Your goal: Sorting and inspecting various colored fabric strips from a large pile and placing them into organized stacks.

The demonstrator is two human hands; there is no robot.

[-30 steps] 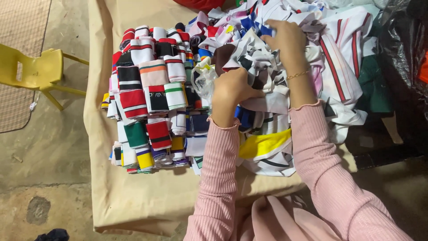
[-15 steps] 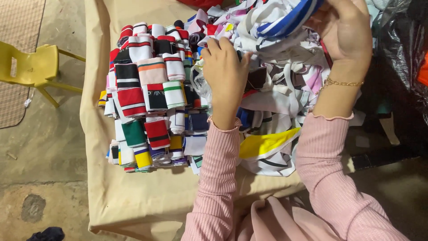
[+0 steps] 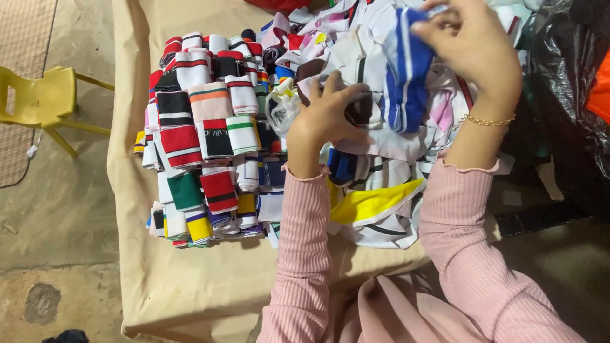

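Note:
My right hand [image 3: 473, 44] is raised at the top right and grips a blue and white striped knit collar piece [image 3: 406, 73] that hangs folded below my fingers. My left hand [image 3: 327, 117] rests on the loose heap of mixed fabric pieces [image 3: 381, 171], its fingers closed on a dark brown and white piece [image 3: 362, 109]. Both arms wear pink ribbed sleeves, and a gold bracelet circles my right wrist. To the left of my left hand stand neat stacks of folded striped collar pieces [image 3: 203, 140] in red, white, black, green and yellow.
Everything lies on a beige cloth-covered table [image 3: 190, 279]. A yellow plastic chair [image 3: 38, 101] stands on the concrete floor at the left. Black plastic bags [image 3: 572, 82] fill the right side. A yellow fabric piece [image 3: 372, 203] pokes out of the heap near my left forearm.
My right hand has lifted the blue and white striped piece up out of the heap. My left hand shifted slightly right and took hold of a dark piece.

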